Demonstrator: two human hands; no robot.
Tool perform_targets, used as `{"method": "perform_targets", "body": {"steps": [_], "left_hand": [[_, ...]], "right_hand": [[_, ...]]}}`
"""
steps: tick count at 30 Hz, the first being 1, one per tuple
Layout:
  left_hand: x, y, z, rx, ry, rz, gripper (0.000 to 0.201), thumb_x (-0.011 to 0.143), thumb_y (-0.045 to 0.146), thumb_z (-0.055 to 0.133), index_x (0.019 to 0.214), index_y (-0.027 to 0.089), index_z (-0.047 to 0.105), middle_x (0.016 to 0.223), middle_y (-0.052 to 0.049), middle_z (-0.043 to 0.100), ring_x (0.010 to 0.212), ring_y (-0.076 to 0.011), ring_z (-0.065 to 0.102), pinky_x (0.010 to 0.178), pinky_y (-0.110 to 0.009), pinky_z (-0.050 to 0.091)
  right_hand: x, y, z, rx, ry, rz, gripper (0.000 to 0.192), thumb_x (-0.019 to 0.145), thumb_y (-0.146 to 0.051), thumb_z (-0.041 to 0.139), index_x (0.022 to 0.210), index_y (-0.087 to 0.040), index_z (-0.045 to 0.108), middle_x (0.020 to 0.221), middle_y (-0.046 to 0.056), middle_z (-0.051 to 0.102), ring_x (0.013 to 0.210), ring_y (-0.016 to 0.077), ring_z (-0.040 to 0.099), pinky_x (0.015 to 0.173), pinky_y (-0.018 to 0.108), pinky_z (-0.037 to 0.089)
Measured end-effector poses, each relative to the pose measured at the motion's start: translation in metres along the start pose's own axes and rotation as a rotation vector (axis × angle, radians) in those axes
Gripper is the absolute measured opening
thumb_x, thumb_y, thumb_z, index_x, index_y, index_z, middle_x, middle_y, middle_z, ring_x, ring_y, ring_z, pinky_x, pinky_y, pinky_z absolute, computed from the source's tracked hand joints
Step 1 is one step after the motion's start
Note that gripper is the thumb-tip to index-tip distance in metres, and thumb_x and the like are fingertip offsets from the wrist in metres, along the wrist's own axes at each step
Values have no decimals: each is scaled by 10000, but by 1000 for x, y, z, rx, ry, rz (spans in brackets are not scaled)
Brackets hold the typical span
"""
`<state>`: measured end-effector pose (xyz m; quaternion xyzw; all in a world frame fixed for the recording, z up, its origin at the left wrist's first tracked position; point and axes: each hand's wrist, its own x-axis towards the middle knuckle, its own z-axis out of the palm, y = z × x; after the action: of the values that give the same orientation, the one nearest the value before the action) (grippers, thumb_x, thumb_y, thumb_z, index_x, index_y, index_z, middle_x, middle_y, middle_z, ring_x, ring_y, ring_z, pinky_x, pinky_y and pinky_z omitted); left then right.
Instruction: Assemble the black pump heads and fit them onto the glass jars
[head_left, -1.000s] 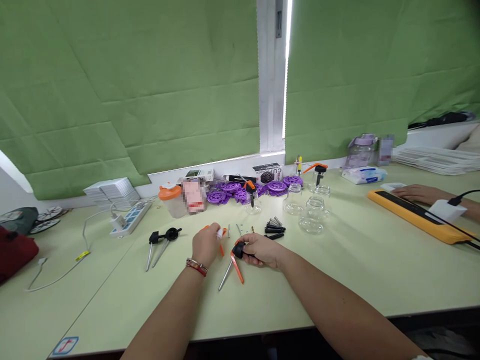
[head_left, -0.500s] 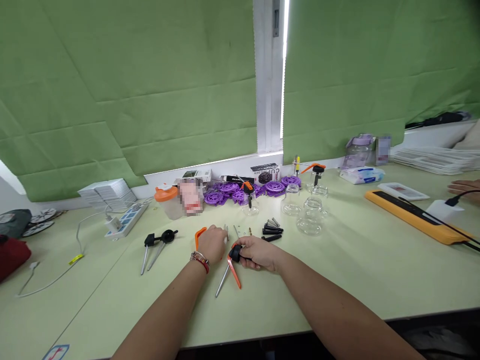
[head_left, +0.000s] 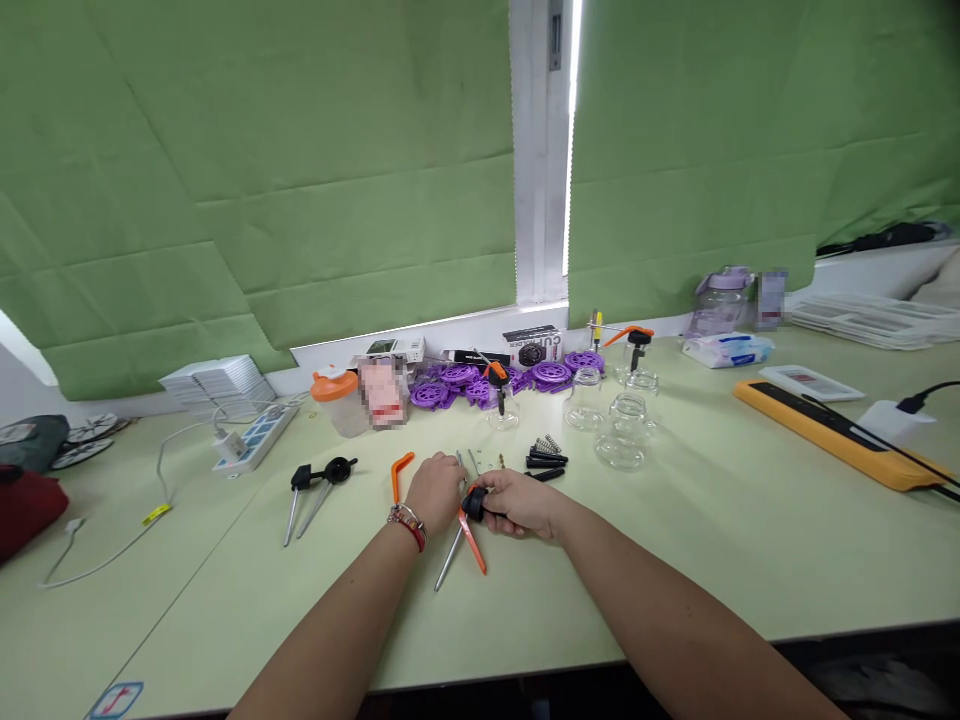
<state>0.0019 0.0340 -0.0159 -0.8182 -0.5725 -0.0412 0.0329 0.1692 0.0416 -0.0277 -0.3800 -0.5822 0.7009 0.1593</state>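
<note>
My right hand point(head_left: 521, 501) grips a black pump head point(head_left: 474, 503) with an orange lever point(head_left: 473, 543) and a thin metal tube point(head_left: 448, 560) that slants down to the table. My left hand point(head_left: 433, 491), with a bracelet at the wrist, rests right beside the pump head with its fingers curled; what they pinch is hidden. A loose orange lever point(head_left: 400, 471) lies just left of that hand. Small pins and screws point(head_left: 480, 461) lie beyond both hands.
Two black pump heads with tubes point(head_left: 319, 481) lie at left. Black parts and springs point(head_left: 547, 455), several glass jars point(head_left: 626, 425), purple wheels point(head_left: 461, 385), an orange-lidded cup point(head_left: 335, 399), a power strip point(head_left: 253, 434) and a yellow-edged device point(head_left: 829, 428) stand around.
My left hand put down the orange lever it held and came back to the pump head. The other person's hand at far right has withdrawn out of view.
</note>
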Motion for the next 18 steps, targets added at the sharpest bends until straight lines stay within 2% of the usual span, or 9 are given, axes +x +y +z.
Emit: {"method": "perform_targets", "body": {"steps": [3, 7, 13, 18], "left_hand": [[-2, -4, -1, -41, 22, -49, 246, 741, 62, 455, 771, 190, 663, 846, -74, 635, 881, -206, 537, 778, -308, 401], [-8, -21, -2, -59, 74, -269, 242, 775, 182, 497, 953, 191, 660, 995, -91, 623, 989, -233, 530, 821, -320, 406], [-11, -51, 5, 73, 81, -396, 260, 746, 118, 447, 860, 176, 674, 897, -107, 629, 904, -250, 563, 767, -338, 409], [-10, -61, 6, 89, 206, -464, 251, 741, 182, 482, 915, 147, 659, 1038, -132, 605, 1000, -274, 522, 856, -354, 396]], "right_hand": [[-2, -2, 0, 5, -3, 4, 176, 793, -123, 460, 935, -185, 542, 503, -56, 530, 326, 29, 341, 341, 142, 187], [-3, -2, -1, -6, -12, 11, 151, 812, -159, 475, 932, -178, 566, 512, -51, 531, 330, 25, 335, 340, 141, 189], [-1, 0, -1, -8, -7, 35, 163, 816, -183, 496, 955, -185, 580, 523, -53, 531, 334, 20, 331, 340, 140, 183], [-2, -1, -1, -11, -13, 28, 141, 826, -187, 482, 933, -183, 574, 522, -54, 523, 329, 20, 314, 335, 145, 181]]}}
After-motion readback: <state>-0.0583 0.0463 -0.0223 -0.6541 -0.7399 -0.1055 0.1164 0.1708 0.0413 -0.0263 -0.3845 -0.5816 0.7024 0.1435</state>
